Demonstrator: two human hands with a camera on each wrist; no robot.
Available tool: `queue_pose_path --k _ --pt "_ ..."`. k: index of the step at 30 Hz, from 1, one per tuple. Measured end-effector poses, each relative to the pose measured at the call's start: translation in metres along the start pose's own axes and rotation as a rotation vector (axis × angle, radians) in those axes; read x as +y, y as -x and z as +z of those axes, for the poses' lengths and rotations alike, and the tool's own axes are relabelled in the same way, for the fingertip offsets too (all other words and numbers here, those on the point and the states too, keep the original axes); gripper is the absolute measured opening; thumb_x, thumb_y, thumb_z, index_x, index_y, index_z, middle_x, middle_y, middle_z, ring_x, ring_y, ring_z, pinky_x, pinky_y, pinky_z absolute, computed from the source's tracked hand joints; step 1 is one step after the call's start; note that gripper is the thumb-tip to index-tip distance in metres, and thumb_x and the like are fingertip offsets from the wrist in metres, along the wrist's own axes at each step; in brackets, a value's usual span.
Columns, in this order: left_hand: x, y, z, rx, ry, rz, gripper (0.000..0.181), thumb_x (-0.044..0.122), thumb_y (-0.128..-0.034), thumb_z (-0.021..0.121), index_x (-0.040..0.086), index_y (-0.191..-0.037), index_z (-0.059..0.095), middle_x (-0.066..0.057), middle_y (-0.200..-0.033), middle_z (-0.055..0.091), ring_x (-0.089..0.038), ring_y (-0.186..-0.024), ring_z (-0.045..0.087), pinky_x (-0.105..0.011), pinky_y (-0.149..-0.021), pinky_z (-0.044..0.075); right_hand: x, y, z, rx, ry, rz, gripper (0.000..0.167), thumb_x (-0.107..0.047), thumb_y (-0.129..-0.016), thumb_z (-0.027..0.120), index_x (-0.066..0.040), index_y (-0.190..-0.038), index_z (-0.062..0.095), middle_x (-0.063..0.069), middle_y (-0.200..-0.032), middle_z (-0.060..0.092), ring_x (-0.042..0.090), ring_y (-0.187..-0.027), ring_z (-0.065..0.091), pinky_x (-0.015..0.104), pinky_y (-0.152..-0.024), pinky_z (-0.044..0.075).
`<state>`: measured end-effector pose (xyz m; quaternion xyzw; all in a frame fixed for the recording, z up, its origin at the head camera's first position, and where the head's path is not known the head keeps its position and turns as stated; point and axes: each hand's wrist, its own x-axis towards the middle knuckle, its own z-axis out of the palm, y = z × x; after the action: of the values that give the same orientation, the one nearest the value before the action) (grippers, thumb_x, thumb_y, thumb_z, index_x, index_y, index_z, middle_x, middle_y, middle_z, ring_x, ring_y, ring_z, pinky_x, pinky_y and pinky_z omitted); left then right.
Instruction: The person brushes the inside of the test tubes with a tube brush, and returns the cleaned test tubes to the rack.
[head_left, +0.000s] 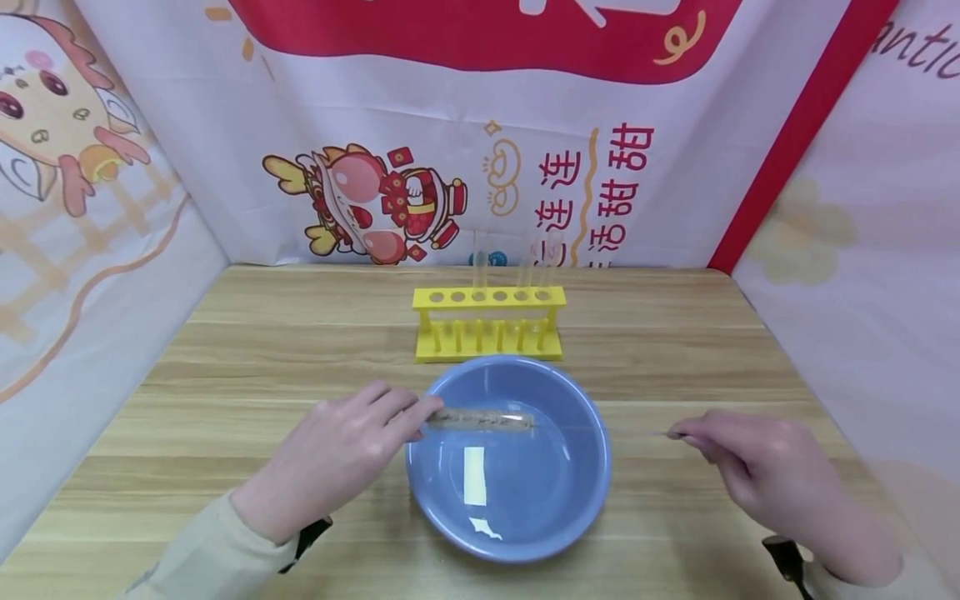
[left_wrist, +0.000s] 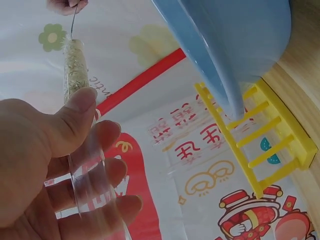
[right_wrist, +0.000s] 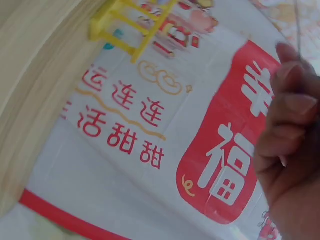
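Note:
My left hand [head_left: 341, 454] grips a clear glass test tube [left_wrist: 92, 175], its thumb on one side and fingers curled round the other. The tube lies roughly level over a blue basin [head_left: 517, 552], mouth toward the right. Inside its mouth half sits the pale bristle head of a test tube brush [left_wrist: 76, 65]. A thin wire handle [head_left: 637, 432] runs from the bristles to my right hand [head_left: 772, 479], which pinches its end right of the basin. In the right wrist view the curled fingers [right_wrist: 295, 105] hold the wire; the tube is out of that view.
Behind the basin stands a yellow test tube rack [head_left: 487, 298] holding three clear tubes. The basin sits on a wood-grain table [head_left: 300, 333] and shows bright reflections inside. Printed cloth [head_left: 450, 100] walls off the back and both sides.

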<state>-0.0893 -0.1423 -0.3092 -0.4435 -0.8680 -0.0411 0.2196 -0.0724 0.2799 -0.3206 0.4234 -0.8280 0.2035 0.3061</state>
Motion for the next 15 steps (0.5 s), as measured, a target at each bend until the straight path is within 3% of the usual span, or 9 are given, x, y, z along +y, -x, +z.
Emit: queue_pose_path --k 3,8,15 --pt "-0.002 0.0 0.001 -0.008 0.007 -0.017 0.051 0.017 -0.0778 0.086 0.009 -0.125 0.068 -0.004 -0.102 0.07 -0.019 -0.088 0.067 -0.03 -0.063 0.06 -0.006 -0.006 0.004 0.116 0.153 -0.122 0.036 -0.018 -0.107 0.044 -0.004 -0.091 0.074 -0.006 -0.07 0.06 0.004 -0.051 0.047 0.014 -0.042 0.037" --pt "-0.004 0.001 0.0 -0.015 0.021 -0.034 0.051 0.017 -0.0786 0.085 0.008 -0.126 0.067 -0.004 -0.102 0.07 -0.019 -0.089 0.067 -0.031 -0.063 0.06 -0.009 -0.012 0.009 0.255 0.281 -0.275 0.029 0.003 -0.096 0.044 0.002 -0.1 0.073 0.006 -0.072 0.063 0.017 -0.047 0.049 0.024 -0.036 0.037" --pt "-0.001 0.003 -0.001 -0.024 0.058 -0.017 0.048 0.009 -0.078 0.085 0.009 -0.123 0.069 -0.002 -0.098 0.069 -0.016 -0.086 0.067 -0.027 -0.061 0.059 -0.004 -0.008 0.018 0.501 0.513 -0.457 0.022 0.007 -0.095 0.055 0.001 -0.104 0.074 0.013 -0.068 0.065 0.022 -0.045 0.051 0.033 -0.034 0.037"
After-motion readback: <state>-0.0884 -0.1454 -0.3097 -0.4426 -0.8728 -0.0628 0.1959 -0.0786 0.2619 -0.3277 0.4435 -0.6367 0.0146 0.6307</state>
